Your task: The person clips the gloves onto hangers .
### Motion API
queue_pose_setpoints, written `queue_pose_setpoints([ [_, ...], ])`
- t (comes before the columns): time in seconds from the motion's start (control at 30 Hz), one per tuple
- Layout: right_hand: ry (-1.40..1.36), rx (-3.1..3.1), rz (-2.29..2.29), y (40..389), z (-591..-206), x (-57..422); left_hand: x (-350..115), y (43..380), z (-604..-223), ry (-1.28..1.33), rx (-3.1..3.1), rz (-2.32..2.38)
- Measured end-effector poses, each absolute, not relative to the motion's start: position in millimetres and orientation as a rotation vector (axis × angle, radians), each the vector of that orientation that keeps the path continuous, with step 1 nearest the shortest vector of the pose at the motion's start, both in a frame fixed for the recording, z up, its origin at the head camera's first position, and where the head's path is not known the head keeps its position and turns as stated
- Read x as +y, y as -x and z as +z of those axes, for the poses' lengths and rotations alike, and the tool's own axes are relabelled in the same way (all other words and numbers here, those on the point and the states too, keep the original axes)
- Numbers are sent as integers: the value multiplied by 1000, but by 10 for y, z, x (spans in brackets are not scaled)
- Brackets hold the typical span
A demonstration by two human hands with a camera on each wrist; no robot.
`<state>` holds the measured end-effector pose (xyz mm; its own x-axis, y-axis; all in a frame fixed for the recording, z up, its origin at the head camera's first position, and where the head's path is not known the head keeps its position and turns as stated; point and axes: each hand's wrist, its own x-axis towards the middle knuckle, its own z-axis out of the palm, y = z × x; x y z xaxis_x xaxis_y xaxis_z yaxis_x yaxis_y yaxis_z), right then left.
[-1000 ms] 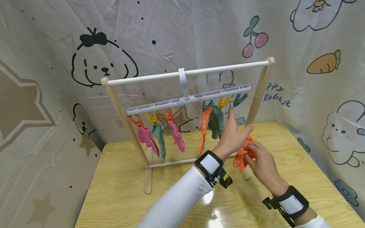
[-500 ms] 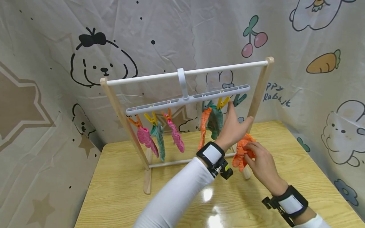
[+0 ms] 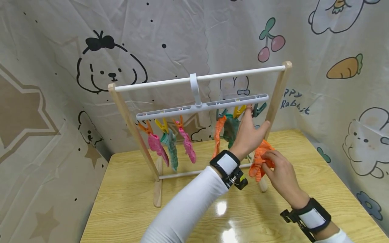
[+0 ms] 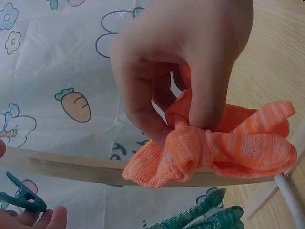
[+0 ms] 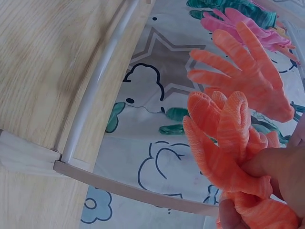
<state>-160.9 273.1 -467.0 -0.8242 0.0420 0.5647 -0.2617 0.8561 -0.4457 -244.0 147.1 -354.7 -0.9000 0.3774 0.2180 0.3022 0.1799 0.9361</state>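
Note:
My left hand (image 3: 250,135) reaches up to the grey hanger (image 3: 237,102), index fingertip raised between a yellow clip (image 3: 239,111) and a teal clip (image 3: 259,109). In the left wrist view, its fingertips (image 4: 57,218) lie against the teal clip (image 4: 26,193), while the thumb is apart from it. My right hand (image 3: 281,173) pinches a bunched orange knit glove (image 3: 260,158) below the hanger's right end. The glove's fingers (image 5: 233,119) stick out of the grip in the right wrist view. Another orange glove (image 5: 252,76) hangs close by.
The hanger hooks over the white rail of a wooden rack (image 3: 278,98). Pink gloves (image 3: 188,145) and teal gloves (image 3: 170,148) hang from orange and yellow clips at left. A teal glove (image 3: 231,131) hangs at right. A patterned cloth stands behind the wooden table (image 3: 121,202).
The hanger's right end has dipped slightly and the teal clip there has shifted down and right. The left index fingertip has come up to the hanger. The right hand keeps the orange glove nearly still.

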Motion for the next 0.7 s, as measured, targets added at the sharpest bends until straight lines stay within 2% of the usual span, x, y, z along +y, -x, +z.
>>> queue_pose_setpoints([
  [0.7, -288, -2245, 694, 1567, -4658, 2702, 1468, 2389, -3482, -714, 2589, 1767],
])
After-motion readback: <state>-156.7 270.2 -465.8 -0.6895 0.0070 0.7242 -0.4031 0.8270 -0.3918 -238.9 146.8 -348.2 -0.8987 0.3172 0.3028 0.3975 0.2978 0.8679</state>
